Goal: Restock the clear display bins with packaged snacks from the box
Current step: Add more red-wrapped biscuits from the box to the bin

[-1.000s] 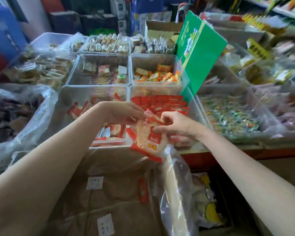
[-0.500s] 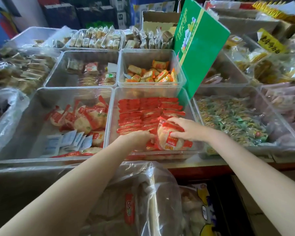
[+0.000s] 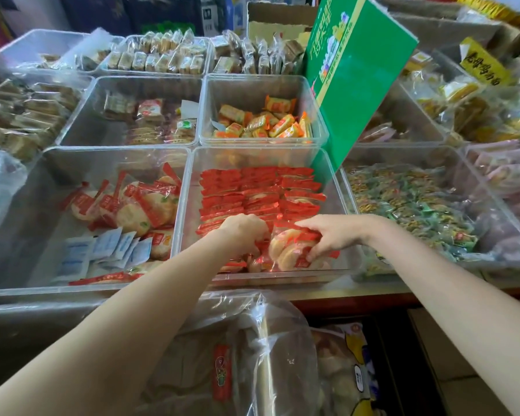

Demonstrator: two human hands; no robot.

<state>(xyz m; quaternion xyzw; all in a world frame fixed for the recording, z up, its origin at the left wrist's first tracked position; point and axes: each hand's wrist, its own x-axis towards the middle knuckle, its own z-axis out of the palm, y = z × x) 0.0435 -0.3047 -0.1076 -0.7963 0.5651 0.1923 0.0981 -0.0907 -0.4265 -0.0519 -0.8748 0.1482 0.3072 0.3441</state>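
Two hands are down in the clear bin (image 3: 189, 187) in the middle of the front row. Your right hand (image 3: 330, 235) holds a red snack pack (image 3: 291, 250) at the near end of that bin; its fingers (image 3: 315, 253) curl over the pack and pinch it. Your left hand (image 3: 243, 232) is just beside it, with fingers bent down into the loose packs there. You cannot tell what those fingers hold, because the back of the hand hides them. Behind your hands, rows of red packs (image 3: 258, 190) stand tight together and fill the far part of the bin.

The bin on the left (image 3: 42, 181) has round red packs (image 3: 138, 205) lying loose and some small white packets (image 3: 108, 250). The bin behind yours holds orange sweets (image 3: 264, 121). A green box (image 3: 351, 73) leans tilted over the right back corner. The bin on the right is full of green wrapped snacks (image 3: 403, 199). Near you, below the desk (image 3: 357, 291), a clear plastic bag (image 3: 270, 340) lies open over more snacks.
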